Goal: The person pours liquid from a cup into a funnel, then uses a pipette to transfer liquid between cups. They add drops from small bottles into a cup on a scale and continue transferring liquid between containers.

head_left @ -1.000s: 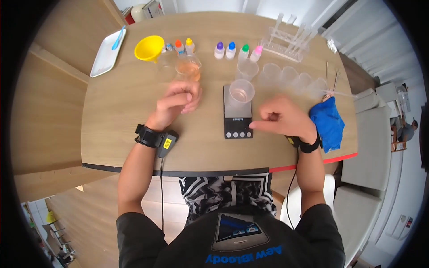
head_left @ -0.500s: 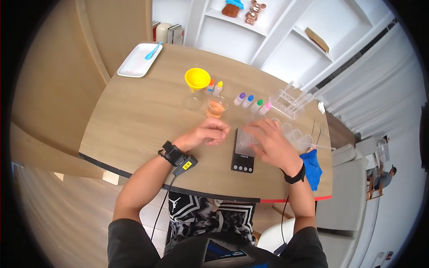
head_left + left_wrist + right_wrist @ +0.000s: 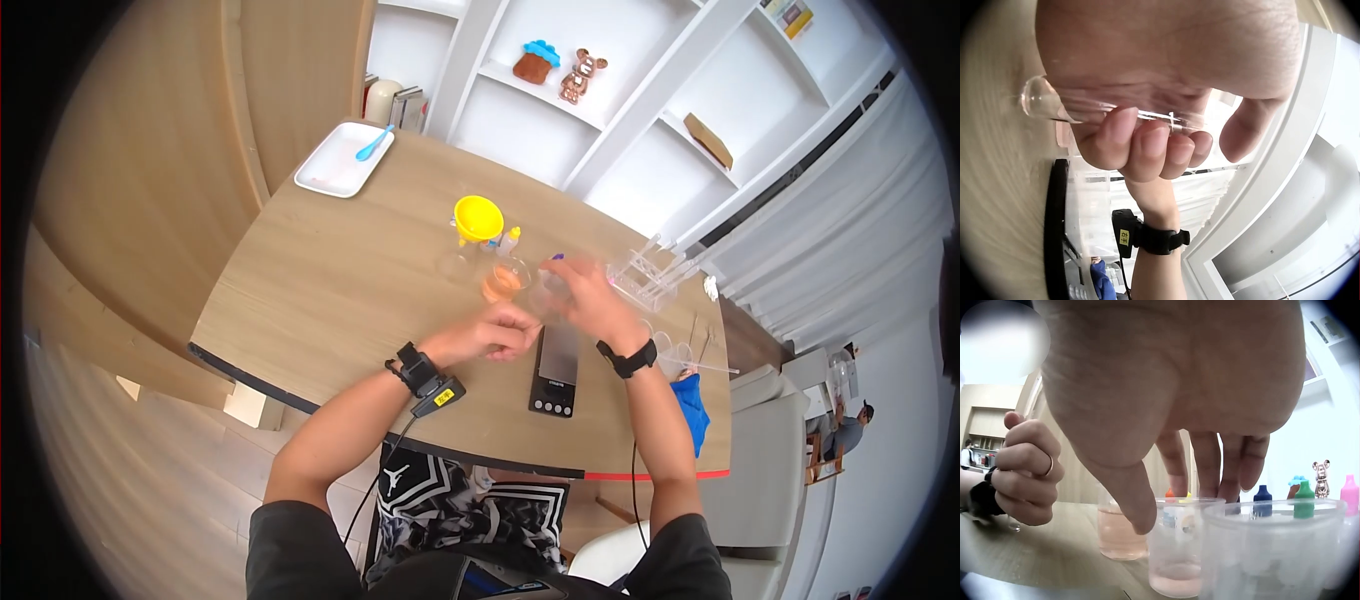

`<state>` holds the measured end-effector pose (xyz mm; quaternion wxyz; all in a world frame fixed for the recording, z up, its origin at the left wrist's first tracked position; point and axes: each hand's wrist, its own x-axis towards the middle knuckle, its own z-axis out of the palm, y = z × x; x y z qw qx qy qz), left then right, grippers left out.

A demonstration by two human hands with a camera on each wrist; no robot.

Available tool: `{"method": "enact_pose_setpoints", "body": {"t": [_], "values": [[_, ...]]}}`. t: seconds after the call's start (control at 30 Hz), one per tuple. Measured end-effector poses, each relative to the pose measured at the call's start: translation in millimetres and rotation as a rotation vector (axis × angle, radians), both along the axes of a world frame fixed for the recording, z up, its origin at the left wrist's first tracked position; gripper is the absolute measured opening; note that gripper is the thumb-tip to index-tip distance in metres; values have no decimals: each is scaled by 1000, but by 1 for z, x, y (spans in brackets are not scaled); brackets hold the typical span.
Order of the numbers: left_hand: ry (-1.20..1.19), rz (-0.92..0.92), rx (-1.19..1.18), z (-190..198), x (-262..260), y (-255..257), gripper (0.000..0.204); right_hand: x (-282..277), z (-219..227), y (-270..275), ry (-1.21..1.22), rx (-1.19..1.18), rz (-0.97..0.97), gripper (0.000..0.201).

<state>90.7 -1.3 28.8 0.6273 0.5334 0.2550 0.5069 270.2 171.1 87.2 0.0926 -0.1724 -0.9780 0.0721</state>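
My left hand (image 3: 505, 332) curls its fingers round a clear glass test tube (image 3: 1044, 100), whose rounded end shows past the little-finger side. My right hand (image 3: 592, 300) holds a clear plastic cup (image 3: 1175, 544) by the rim, thumb on one side and fingers on the other. A little pale pink liquid (image 3: 1175, 582) lies at the cup's bottom. Just left of that cup is a beaker of orange liquid (image 3: 503, 284). Below both hands lies a black digital scale (image 3: 552, 402), its grey weighing plate (image 3: 560, 350) bare.
A yellow funnel (image 3: 478, 217) stands behind the beaker, beside dropper bottles (image 3: 510, 239). At right are a test tube rack (image 3: 648, 285), clear cups (image 3: 675, 358) and a blue cloth (image 3: 692, 412). A white tray (image 3: 325, 178) with a blue spoon (image 3: 374, 143) sits far left.
My right hand has moved from beside the scale to the cup on it, gripped the cup and shifted it off the plate towards the beaker. The head view has tilted up.
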Motion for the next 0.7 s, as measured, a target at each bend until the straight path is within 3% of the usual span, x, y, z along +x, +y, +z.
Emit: {"method": "enact_pose_setpoints", "body": {"t": [0.13, 0.23, 0.33, 0.47, 0.57, 0.7], "values": [[-19, -4, -1, -2, 1, 1, 25, 4, 20, -13, 80, 3, 71, 49], [-11, 14, -11, 3, 3, -1, 24, 15, 37, -31, 325, -395, 96, 43], [10, -12, -5, 6, 6, -2, 21, 24, 33, -59, 413, -651, 191, 36], [13, -44, 7, -8, 16, -1, 16, 26, 24, -81, 388, -634, 256, 22], [1, -80, -49, -5, 17, -3, 24, 37, 15, -79, 454, -761, 282, 18], [26, 7, 35, 23, 14, -9, 39, 74, 9, -60, 862, -977, 247, 25]]}}
